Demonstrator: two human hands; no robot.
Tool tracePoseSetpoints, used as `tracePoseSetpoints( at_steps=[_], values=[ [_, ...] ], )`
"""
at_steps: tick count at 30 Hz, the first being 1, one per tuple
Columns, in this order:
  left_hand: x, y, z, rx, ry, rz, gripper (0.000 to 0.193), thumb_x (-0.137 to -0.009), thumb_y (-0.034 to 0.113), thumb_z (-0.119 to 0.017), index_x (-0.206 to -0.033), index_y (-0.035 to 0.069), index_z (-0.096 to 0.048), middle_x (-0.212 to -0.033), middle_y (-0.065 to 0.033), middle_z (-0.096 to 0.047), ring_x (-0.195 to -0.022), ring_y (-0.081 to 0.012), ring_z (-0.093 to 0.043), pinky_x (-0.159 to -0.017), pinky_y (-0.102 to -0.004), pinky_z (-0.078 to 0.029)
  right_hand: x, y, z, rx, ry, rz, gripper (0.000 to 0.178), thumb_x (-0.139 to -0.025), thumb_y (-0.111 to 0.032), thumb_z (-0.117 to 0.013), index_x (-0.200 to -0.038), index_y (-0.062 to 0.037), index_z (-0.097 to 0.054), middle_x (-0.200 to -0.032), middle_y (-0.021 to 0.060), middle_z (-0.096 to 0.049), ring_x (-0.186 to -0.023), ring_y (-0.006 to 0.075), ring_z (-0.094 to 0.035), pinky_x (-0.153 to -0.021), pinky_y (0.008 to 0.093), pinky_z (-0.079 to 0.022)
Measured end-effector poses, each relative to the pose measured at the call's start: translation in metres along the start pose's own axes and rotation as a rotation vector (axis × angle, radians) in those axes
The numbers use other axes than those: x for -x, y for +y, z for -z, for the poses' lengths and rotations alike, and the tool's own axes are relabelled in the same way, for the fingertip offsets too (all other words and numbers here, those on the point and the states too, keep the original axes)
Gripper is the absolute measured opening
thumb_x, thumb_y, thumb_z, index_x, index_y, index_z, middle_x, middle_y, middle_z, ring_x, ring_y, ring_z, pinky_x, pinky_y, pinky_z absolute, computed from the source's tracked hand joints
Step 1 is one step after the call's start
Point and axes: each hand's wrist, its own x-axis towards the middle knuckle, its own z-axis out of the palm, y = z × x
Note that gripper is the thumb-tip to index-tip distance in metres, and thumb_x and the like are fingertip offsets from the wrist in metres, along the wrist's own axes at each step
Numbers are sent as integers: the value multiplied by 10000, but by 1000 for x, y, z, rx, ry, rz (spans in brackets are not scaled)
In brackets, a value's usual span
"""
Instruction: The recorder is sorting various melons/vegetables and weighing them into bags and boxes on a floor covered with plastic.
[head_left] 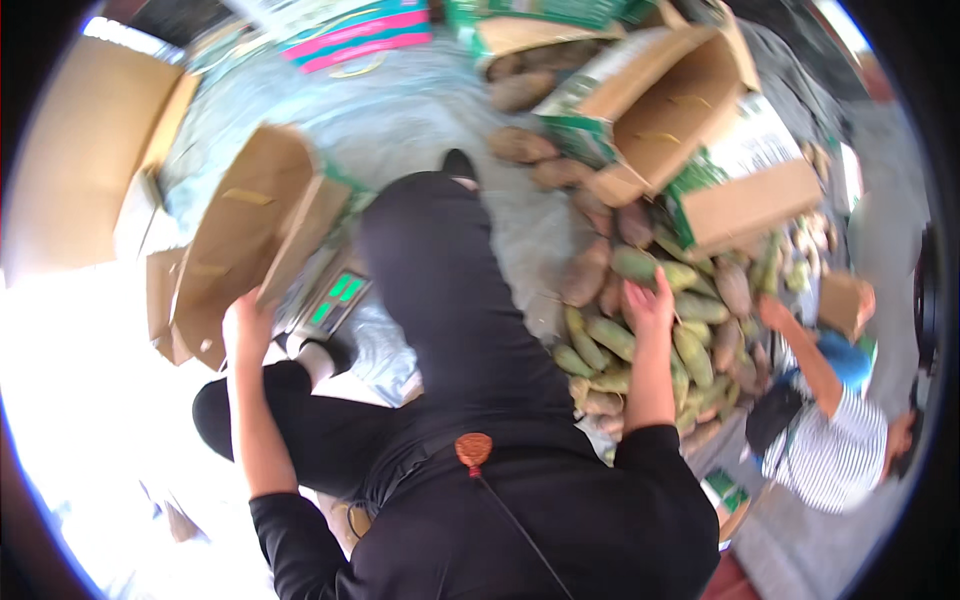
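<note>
My left hand (247, 325) is closed on the near edge of an open cardboard box (232, 225), whose mouth and brown inner walls face me. Beside that box, a digital scale (335, 300) shows lit green displays. Over on the right, my right hand (650, 302) has its fingers around a green radish (634, 264), at the top of a heap of radishes (690, 350). Some in the heap are green, others brownish and soil-covered. Blur softens the finger details.
Another open carton (665, 105) lies tipped on the far side of the heap, with a green-and-white carton (750, 195) next to it. At the right, a co-worker in a striped top (830, 450) reaches a hand (773, 312) to the heap. A pink-striped box (355, 40) stands at the back.
</note>
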Motion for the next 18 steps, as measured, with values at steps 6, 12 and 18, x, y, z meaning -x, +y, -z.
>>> tracePoseSetpoints(
  at_steps=[6,12,18],
  values=[
    [3,0,2,13,5,9,178,-781,162,-628,-931,74,-663,-822,-205,-634,-823,-389,-605,-735,-450,-481,95,27,-60,311,-231,317,483,-840,-121,-658,-1259,-50,-429,-1203,132,-537,-1027,278,-581,-799,431,-525],
    [4,-7,4,49,19,-20,145,-788,143,-617,-902,74,-673,-815,-205,-635,-817,-383,-611,-732,-444,-485,177,17,-184,591,-582,694,555,-830,-40,-634,-1317,-70,-369,-1210,93,-512,-1053,225,-559,-828,379,-510],
    [6,-10,-2,40,23,-36,144,-784,127,-608,-904,71,-664,-820,-201,-637,-815,-384,-614,-736,-444,-491,271,40,-319,620,-1302,922,581,-730,76,-674,-1243,11,-408,-1170,110,-526,-1076,214,-543,-930,355,-457]
  ],
)
